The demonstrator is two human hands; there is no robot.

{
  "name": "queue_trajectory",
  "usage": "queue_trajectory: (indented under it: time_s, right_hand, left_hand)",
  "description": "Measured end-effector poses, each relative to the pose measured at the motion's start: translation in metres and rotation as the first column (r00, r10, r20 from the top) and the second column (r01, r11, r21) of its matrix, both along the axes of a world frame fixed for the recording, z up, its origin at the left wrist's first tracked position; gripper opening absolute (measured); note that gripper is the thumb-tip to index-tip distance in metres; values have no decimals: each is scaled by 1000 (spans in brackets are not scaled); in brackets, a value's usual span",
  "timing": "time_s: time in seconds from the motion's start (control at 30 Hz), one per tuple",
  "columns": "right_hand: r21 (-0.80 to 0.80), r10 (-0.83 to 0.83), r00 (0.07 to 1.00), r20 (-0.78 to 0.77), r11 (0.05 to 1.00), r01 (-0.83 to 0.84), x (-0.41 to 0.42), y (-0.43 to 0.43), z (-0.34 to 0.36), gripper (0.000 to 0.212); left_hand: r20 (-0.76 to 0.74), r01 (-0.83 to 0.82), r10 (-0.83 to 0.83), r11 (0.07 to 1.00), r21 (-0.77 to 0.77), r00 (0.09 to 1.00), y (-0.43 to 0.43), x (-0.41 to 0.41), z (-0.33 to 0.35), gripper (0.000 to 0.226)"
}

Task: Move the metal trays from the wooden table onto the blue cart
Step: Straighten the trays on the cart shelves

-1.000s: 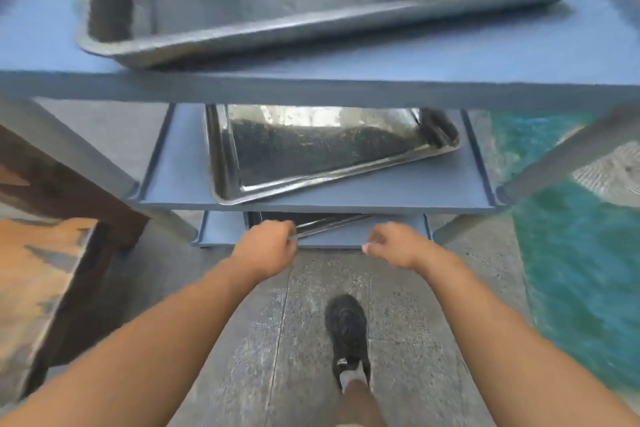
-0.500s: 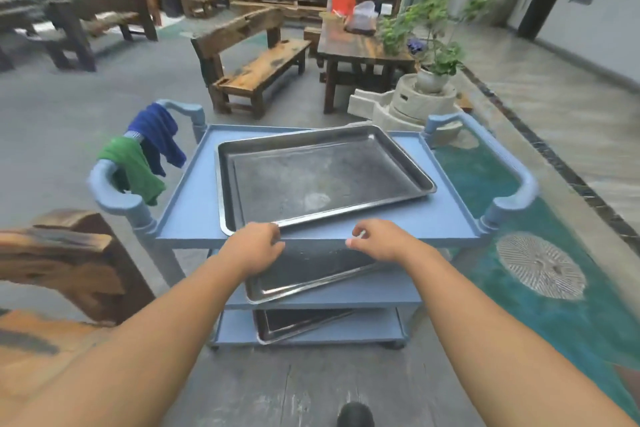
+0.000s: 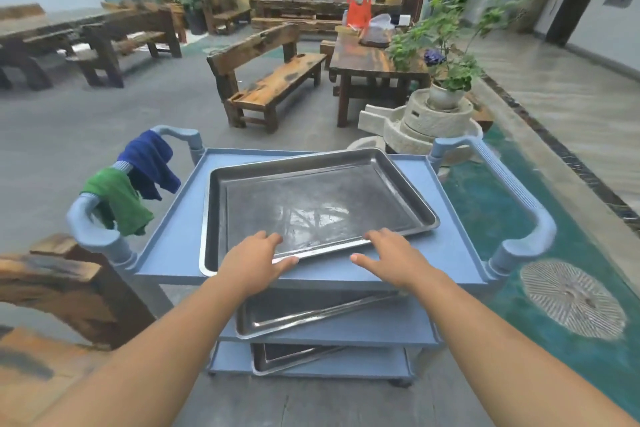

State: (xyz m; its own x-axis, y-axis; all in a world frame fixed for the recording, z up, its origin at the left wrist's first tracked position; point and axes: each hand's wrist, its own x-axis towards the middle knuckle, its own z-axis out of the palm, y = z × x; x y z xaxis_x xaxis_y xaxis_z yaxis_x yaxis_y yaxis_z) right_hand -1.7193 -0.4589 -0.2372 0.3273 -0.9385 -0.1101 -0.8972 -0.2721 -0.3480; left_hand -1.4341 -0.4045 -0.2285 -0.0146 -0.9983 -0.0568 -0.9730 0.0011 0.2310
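Note:
The blue cart (image 3: 169, 253) stands in front of me with three shelves. A metal tray (image 3: 311, 204) lies skewed on the top shelf. A second tray (image 3: 311, 317) rests on the middle shelf and a third tray (image 3: 291, 355) on the bottom shelf. My left hand (image 3: 254, 262) lies over the top tray's near rim, fingers spread, thumb under the edge. My right hand (image 3: 391, 258) rests at the same rim further right, fingers apart, gripping nothing.
Green and blue cloths (image 3: 135, 191) hang on the cart's left handle. A wooden bench end (image 3: 59, 284) sits at my left. Beyond are a wooden bench (image 3: 270, 80), a table (image 3: 374, 66) and a stone mill with a plant (image 3: 436, 114). A teal pool (image 3: 519, 253) lies right.
The view rose from the cart's lower shelves to its top. Both hands lifted from the bottom tray's edge to the top tray's near rim and their fingers spread out.

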Motion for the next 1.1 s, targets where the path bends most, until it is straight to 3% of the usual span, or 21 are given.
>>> queue_trajectory:
  time_s: [0.3,0.4,0.6,0.77,1.1]
  right_hand:
    - [-4,132,984,-123,991,-133,-23,-83,-41,85]
    - [14,204,960,-191,979,-205,-24,-104,-50,88]
    - [122,367,915,-169,929,-350,-19,-142,-59,104]
    - [206,306,921,-240,943,-260,-31,-154,-84,115]
    - [237,239,931,-276,956,-175,-25,-152,-97,115]
  left_hand:
    - [41,-105,101,987,121,994,-44,-24,-51,83]
    - [118,-93,75,984,150,990,-51,-24,-59,83]
    - [130,-126,96,960,252,987,-70,-15,-74,102]
    - [138,-177,140,932,316,980,-81,1,-94,114]
    - [185,-145,103,963,229,977,-86,12,-107,109]
